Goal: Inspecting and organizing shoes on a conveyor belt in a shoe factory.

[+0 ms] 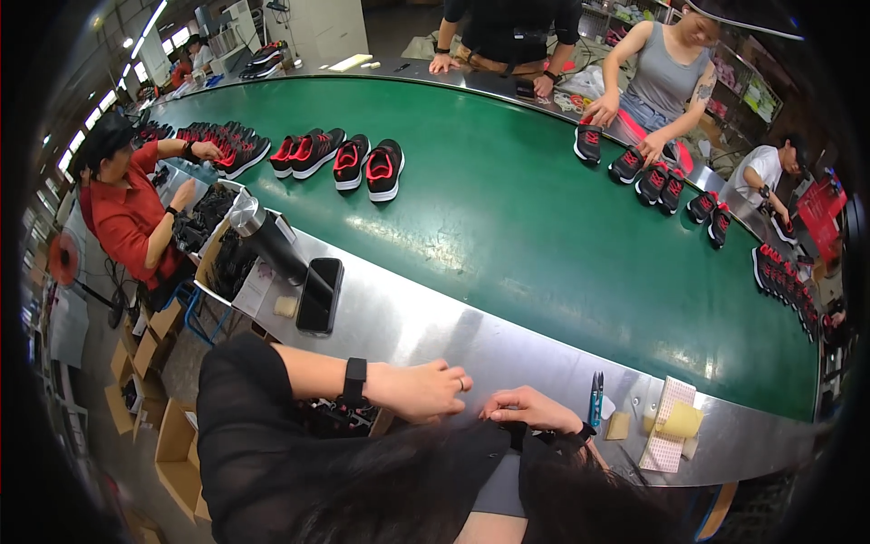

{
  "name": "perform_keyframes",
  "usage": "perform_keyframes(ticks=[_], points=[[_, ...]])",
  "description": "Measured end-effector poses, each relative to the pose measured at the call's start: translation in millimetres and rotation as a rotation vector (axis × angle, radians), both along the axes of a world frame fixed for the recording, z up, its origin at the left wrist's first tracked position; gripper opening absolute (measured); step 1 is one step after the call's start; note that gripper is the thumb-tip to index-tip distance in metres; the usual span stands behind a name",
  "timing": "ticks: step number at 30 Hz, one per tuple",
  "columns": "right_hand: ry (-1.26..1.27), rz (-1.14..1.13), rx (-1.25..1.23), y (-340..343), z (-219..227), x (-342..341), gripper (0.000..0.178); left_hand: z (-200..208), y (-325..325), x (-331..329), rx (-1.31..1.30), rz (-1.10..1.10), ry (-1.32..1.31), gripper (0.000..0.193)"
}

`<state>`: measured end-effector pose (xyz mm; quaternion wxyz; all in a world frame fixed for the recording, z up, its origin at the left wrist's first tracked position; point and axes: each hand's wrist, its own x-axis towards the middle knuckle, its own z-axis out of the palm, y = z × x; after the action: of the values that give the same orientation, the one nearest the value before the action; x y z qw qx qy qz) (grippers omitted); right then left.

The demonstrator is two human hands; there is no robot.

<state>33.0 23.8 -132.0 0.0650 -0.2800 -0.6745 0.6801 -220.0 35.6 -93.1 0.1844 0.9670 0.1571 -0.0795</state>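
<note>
The left hand (421,390) has loosely bent fingers above the steel bench (408,335); the right hand (536,407) curls inward near dark clothing; whether either grips anything small, the inspector cannot tell; the black-and-red shoes (385,172) stand on the green belt (507,227), well apart from both hands; a careless left sweep could knock the phone (320,295) or flask (272,247); a right one could catch the snips (595,399); loose hair (580,490) could block sight; the right fingertips are partly hidden; dark items (335,418) below the left wrist are unclear.

Left hand (417,391) near right hand (536,409), shoes (385,169) on belt (507,227)
</note>
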Motion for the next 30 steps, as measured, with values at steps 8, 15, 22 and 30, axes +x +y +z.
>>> perform_keyframes(ticks=[8,15,22,30], points=[[0.123,-0.055,-0.153,-12,-24,14,0.019,-17,29,34,0.089,-0.037,-0.006,0.016],[-0.082,-0.131,-0.160,-22,-10,17,0.019,-33,31,67,-0.339,0.423,-0.514,0.015],[-0.050,-0.183,-0.131,-35,-14,26,0.018,-47,50,58,-0.038,0.703,-0.685,0.021],[0.004,-0.415,-0.310,-32,-20,22,0.020,-80,67,-112,0.732,1.808,-0.132,0.051]])
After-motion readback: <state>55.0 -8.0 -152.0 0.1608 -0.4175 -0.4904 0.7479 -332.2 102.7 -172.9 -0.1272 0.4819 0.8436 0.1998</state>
